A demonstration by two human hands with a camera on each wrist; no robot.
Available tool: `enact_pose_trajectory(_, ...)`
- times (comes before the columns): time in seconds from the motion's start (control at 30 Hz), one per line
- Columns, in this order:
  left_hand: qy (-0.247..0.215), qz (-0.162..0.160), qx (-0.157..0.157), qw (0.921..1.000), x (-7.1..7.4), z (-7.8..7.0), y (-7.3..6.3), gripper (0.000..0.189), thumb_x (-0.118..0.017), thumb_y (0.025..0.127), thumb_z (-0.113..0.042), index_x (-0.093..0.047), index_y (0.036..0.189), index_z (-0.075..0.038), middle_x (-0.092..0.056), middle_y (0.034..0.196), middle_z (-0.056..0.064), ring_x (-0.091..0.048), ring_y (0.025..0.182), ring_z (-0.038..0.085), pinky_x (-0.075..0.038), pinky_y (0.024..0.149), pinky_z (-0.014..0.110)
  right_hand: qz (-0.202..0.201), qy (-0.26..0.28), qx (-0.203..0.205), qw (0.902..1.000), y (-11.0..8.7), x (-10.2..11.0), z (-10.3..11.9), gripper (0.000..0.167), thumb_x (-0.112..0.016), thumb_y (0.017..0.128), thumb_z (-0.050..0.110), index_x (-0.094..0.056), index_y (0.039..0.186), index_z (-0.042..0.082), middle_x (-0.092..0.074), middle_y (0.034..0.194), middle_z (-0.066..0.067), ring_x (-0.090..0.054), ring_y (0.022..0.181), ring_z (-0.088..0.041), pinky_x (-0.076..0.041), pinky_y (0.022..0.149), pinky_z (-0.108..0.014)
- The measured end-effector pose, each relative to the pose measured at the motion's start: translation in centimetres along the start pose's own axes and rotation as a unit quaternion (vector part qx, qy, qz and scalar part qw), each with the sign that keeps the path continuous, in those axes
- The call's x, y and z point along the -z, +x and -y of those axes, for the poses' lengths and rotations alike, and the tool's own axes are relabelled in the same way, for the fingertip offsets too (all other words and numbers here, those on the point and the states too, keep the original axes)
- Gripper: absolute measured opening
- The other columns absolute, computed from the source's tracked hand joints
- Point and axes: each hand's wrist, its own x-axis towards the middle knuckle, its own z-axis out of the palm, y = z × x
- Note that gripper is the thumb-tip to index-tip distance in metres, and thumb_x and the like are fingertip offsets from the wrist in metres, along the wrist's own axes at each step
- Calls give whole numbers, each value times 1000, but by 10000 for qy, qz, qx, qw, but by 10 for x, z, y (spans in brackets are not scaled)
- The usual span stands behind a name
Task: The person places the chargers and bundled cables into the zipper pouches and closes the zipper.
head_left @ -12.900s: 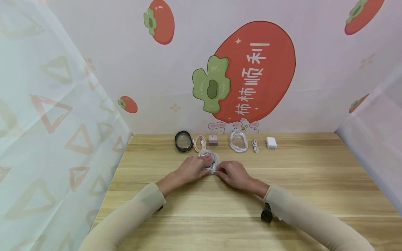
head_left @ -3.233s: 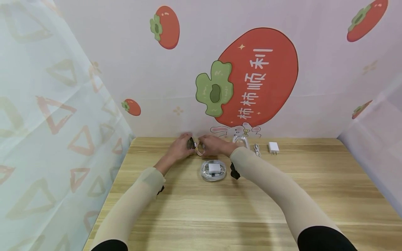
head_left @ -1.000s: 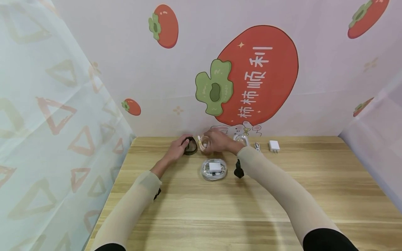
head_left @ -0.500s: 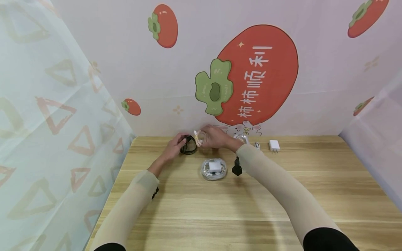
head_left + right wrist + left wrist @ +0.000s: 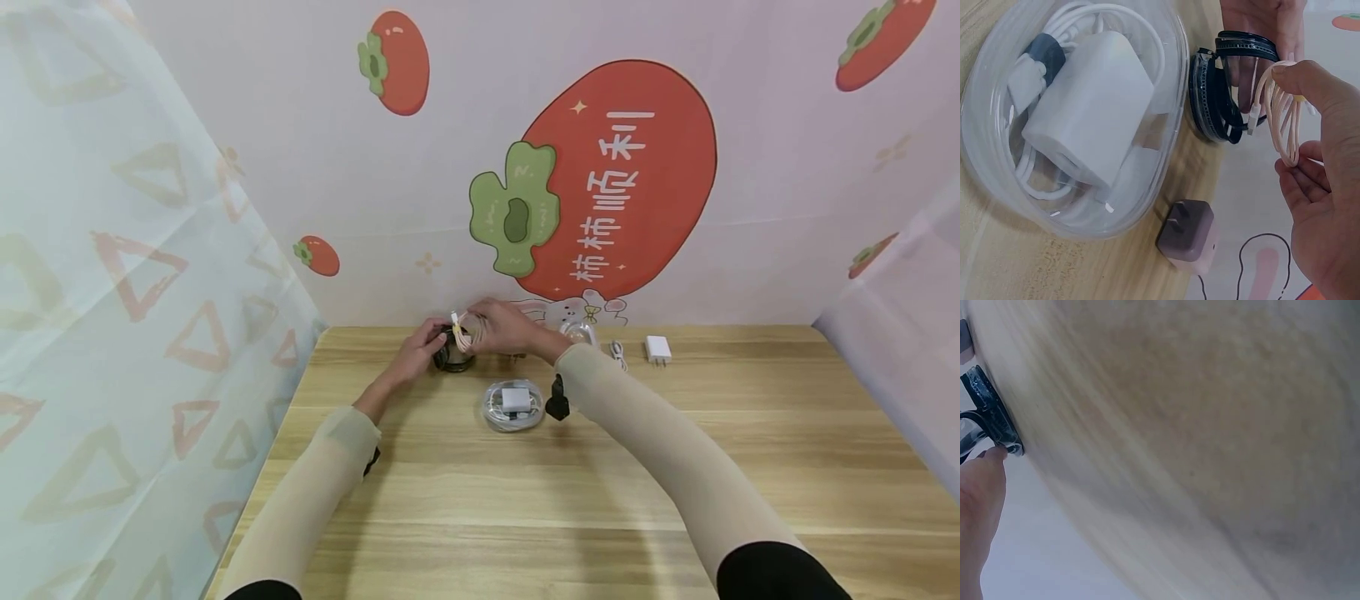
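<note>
At the back of the table, my left hand (image 5: 408, 354) grips a round black-rimmed clear case (image 5: 454, 363). In the right wrist view one part of this black case (image 5: 1210, 103) stands raised from the other, and the left hand's fingers (image 5: 1294, 25) lie behind it. My right hand (image 5: 506, 327) pinches a coiled pink charging cable (image 5: 463, 340) between thumb and fingers, off the table and over the black case. The pink cable (image 5: 1282, 119) shows its white plug end hanging toward the case. A pink charger (image 5: 1188, 234) lies close by, mostly hidden by the right hand in the head view.
Nearer to me lies a clear round case (image 5: 495, 421) holding a white charger (image 5: 516, 400) and white cable. To the right along the back are another clear case (image 5: 579, 333), a bundled white cable (image 5: 618, 354) and a white charger (image 5: 657, 350). A patterned cloth wall rises behind.
Earlier both hands were at the nearer clear case. Since then the black case has been opened, and the right hand has lifted the pink cable and carried it left over that case.
</note>
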Motion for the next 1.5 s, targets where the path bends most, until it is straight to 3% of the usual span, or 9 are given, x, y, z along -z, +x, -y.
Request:
enact_pose_trajectory(0.2,-107,-13,23,9999,-1,0,-1,38,-46,113,-10,-47,148,3,-56,148,32,-50,143,46,-35,122,59,181,-76,8,9998,1,-4,1,78,-93,79,32,-63,140,-6,-68,134,-22,-64,122,-32,-52,108,-46)
enact_pose_trajectory(0.4,-98,-73,145,9998,-1,-2,-6,37,-45,113,-12,-45,148,2,-60,143,32,-55,136,45,-40,117,56,445,-178,-21,9988,4,-12,-1,71,-93,79,30,-67,135,-4,-71,128,-18,-65,117,-29,-53,103,-43)
enact_pose_trajectory(0.63,-81,-78,-1,9999,-1,-1,-7,37,-45,112,-9,-44,147,3,-59,142,34,-56,135,47,-42,116,57,574,-591,-59,9966,4,-14,4,71,-93,80,32,-67,134,-5,-71,129,-18,-65,121,-31,-52,107,-42)
enact_pose_trajectory(0.93,-259,-127,-38,9996,-2,2,-6,35,-44,111,-5,-42,145,6,-57,142,36,-56,133,47,-44,113,53,890,-712,-186,9933,7,-15,7,74,-92,82,35,-65,139,-4,-69,135,-19,-63,126,-31,-50,111,-41)
enact_pose_trajectory(1.3,2,-123,-114,9999,2,-3,-8,36,-48,111,-7,-42,144,4,-57,144,34,-56,135,47,-43,116,58,971,-902,-520,9898,10,-18,6,73,-92,81,37,-67,137,-2,-69,134,-16,-64,124,-30,-51,110,-40)
enact_pose_trajectory(1.5,39,18,-337,9994,3,-1,-10,41,-47,111,-5,-43,150,6,-53,151,33,-49,143,48,-35,122,60,1050,-850,-522,9895,11,-22,10,70,-91,81,33,-67,135,-5,-69,133,-19,-65,122,-31,-52,107,-40)
